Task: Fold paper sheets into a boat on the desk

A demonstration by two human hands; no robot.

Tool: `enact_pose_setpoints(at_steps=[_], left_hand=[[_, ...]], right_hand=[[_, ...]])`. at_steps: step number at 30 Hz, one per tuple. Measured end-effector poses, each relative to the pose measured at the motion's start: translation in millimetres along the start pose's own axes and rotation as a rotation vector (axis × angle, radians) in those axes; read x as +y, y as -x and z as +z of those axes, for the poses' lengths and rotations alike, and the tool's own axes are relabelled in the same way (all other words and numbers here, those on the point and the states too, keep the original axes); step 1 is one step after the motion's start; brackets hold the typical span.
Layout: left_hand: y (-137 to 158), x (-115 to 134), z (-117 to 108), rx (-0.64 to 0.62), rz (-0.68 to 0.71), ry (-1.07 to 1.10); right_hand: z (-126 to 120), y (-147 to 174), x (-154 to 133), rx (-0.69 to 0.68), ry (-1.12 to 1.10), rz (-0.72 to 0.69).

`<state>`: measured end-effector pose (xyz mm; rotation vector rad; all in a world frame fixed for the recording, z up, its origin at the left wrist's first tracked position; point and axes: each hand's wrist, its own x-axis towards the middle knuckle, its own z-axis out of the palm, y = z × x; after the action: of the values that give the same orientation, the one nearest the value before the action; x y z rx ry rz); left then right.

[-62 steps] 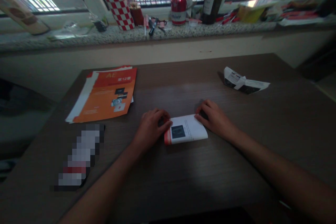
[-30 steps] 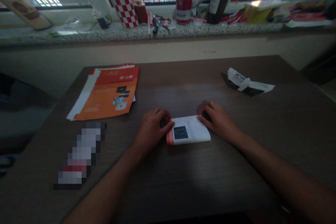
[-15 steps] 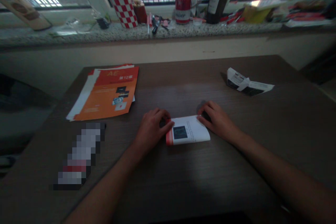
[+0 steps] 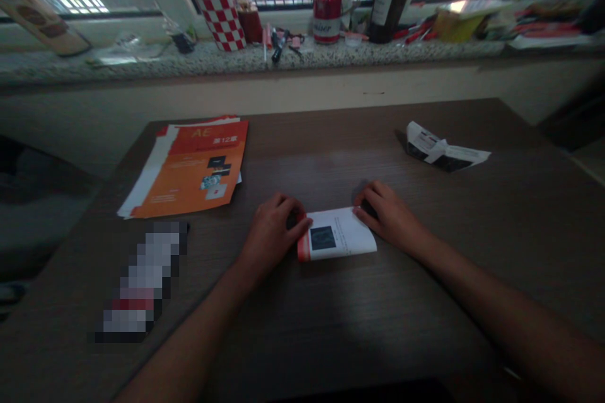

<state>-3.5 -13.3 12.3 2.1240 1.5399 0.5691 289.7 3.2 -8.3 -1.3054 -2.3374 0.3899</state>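
Note:
A folded sheet of paper [image 4: 343, 236], white with an orange-red band and a dark printed square, lies on the table between my hands. My left hand [image 4: 276, 227] pinches its left edge, thumb on top and fingers curled at the far corner. At the far right corner, my right hand [image 4: 385, 214] grips the paper between thumb and bent fingers. The near right part of the sheet curves up slightly. Farther back on the right stands a folded paper piece [image 4: 444, 150], white with dark print, apart from both hands.
A stack of papers with an orange cover [image 4: 193, 170] lies at the table's back left. Nearer me is a pixelated long object [image 4: 146, 280]. Along the granite windowsill [image 4: 155, 66] stand a red can [image 4: 327, 16], a red-and-white checkered container [image 4: 218, 12] and a dark bottle [image 4: 390, 3].
Both hands keep their hold on the folded paper, with hardly any movement. The whole view has shifted very slightly.

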Motion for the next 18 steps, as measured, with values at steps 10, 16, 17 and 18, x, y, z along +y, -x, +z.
enact_pose_setpoints(at_steps=[10, 16, 17, 18], left_hand=[[-0.7, 1.2, 0.0, -0.010, -0.020, -0.010], [0.7, 1.0, 2.2, 0.008, 0.029, -0.053], [1.2, 0.6, 3.0, 0.011, 0.040, -0.074], [1.7, 0.1, 4.0, 0.015, 0.053, -0.096]], right_hand=[[1.0, 0.9, -0.1, 0.010, -0.008, 0.003], [3.3, 1.9, 3.3, 0.027, -0.029, -0.012], [3.5, 2.2, 3.4, 0.032, -0.027, -0.014], [3.7, 2.5, 3.4, 0.035, -0.022, -0.015]])
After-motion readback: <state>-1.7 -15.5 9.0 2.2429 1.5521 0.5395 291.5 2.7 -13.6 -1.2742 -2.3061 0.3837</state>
